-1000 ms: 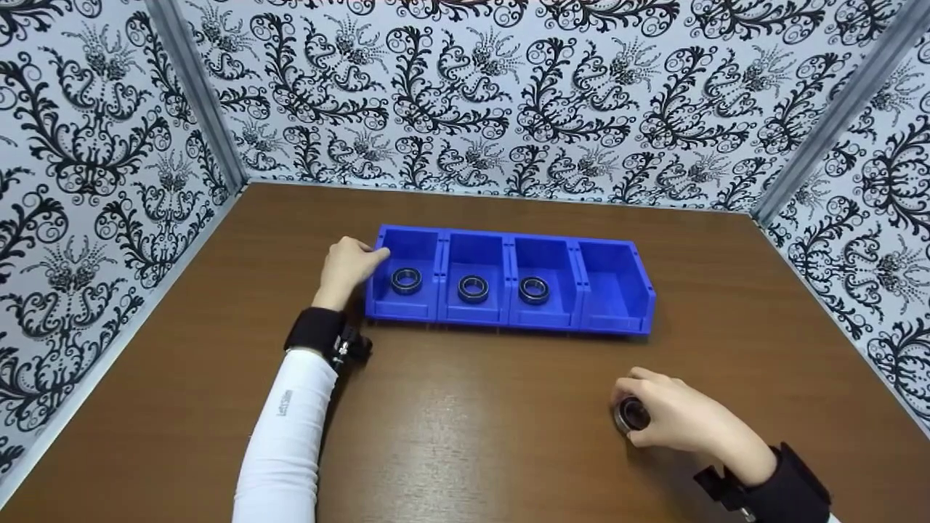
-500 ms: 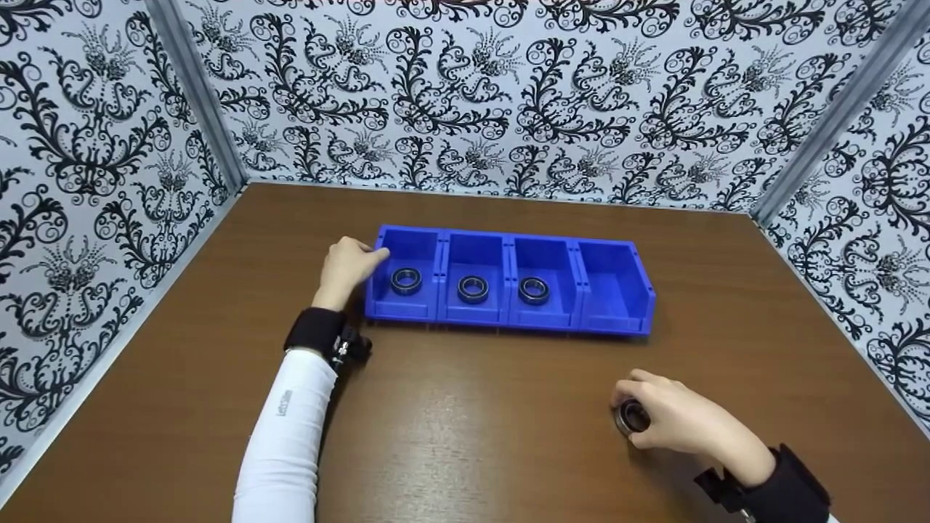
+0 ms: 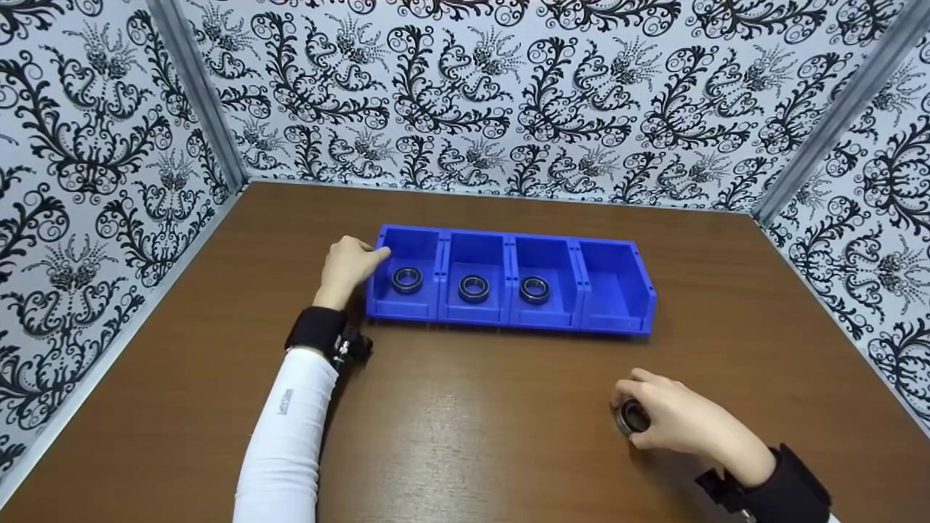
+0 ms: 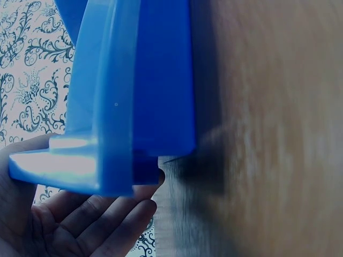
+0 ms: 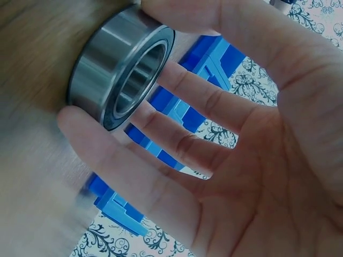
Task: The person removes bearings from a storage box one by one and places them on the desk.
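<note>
Head view: note left hand [image 3: 347, 267] clamped on the left end of the blue four-compartment bin row [image 3: 508, 318], likely to steady it. Find right hand [image 3: 679, 418] clamped on a ball bearing [image 5: 99, 69] at the desk [image 3: 465, 407], before the row's right end, gripped from outside, presumably for firm control. Cannot tell whether lifted. Count three further bearings [image 3: 407, 290] lying flat, one in each of the leftmost compartments [image 3: 413, 247]

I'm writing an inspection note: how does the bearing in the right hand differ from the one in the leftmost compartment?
The held bearing is gripped by the right hand; the leftmost bearing is untouched. The held bearing is outside the blue bins; the leftmost bearing lies inside one. Both are rings with open centres.
</note>
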`<move>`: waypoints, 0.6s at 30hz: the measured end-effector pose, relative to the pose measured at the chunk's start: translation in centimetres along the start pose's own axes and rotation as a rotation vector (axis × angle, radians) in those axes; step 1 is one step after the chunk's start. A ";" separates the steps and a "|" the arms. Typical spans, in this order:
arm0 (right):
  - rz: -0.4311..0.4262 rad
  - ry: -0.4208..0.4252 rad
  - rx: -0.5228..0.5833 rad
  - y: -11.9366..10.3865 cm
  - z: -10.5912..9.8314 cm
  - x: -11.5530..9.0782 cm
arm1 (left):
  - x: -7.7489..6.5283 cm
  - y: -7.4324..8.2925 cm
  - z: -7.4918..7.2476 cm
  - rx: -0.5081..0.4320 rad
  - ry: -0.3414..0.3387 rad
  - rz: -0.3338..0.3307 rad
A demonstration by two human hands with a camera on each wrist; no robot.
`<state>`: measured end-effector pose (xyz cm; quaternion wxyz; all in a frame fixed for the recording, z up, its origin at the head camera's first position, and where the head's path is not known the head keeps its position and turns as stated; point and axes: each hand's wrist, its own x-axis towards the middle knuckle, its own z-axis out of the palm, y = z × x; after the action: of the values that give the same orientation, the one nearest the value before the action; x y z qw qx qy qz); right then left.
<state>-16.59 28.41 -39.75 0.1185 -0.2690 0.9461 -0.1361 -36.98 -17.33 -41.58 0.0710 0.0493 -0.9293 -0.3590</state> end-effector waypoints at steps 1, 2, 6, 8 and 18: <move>0.001 -0.001 -0.001 0.0 0.0 0.0 | 0.0 0.0 0.0 -0.002 0.000 -0.002; 0.000 0.000 -0.002 0.0 0.0 0.0 | 0.0 0.0 0.0 -0.002 -0.001 -0.002; -0.009 0.006 0.001 0.0 0.0 0.0 | 0.0 0.0 0.0 -0.006 -0.006 -0.012; -0.014 0.010 -0.001 0.0 0.1 0.0 | 0.1 0.0 0.0 -0.012 -0.008 -0.015; -0.016 0.023 -0.004 0.0 0.2 0.0 | 0.1 0.1 0.0 -0.010 -0.009 -0.004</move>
<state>-16.55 28.44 -39.90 0.1059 -0.2750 0.9456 -0.1381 -37.07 -17.30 -41.52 0.0665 0.0493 -0.9277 -0.3641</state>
